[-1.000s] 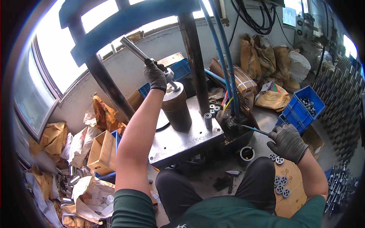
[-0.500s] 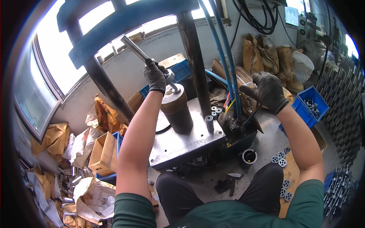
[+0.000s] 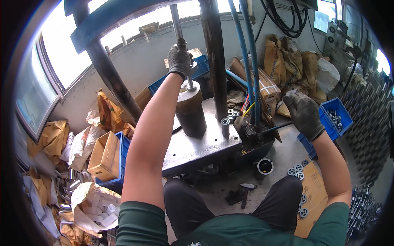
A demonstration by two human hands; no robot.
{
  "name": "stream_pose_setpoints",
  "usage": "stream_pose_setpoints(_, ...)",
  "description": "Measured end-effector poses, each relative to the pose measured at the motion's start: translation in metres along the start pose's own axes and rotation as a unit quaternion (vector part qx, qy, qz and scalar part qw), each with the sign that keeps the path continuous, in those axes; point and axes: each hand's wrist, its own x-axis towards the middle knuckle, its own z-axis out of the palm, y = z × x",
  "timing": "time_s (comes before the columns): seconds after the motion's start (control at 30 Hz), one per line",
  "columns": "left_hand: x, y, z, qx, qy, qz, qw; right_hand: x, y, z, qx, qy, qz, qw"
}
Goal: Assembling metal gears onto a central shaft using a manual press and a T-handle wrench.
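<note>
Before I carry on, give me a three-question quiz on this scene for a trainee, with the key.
1. What does the gloved left hand grip?
2. Which of these stands on the metal plate?
A) paper sack
B) thick cylinder
C) wooden crate
3. True or false: the hammer lies on the floor.

Key:
1. A metal rod.
2. B.
3. True.

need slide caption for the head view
Gloved left hand grips a metal rod over a thick cylinder; gloved right hand near a lever.
</note>
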Motion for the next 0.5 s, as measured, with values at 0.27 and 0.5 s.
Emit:
stream_pose_setpoints(0.27, 0.003, -0.006, -0.008, -0.034, -0.007, 0.008, 0.999, -0.083, -0.029, -0.04, -0.005, -0.18, 0.02, 0.983)
stream_pose_setpoints(0.5, -0.006, 0.003, -0.001, 0.03, 0.01, 0.015, 0.999, -0.075, -0.028, -0.049, -0.024, -0.353, -0.009, 0.935)
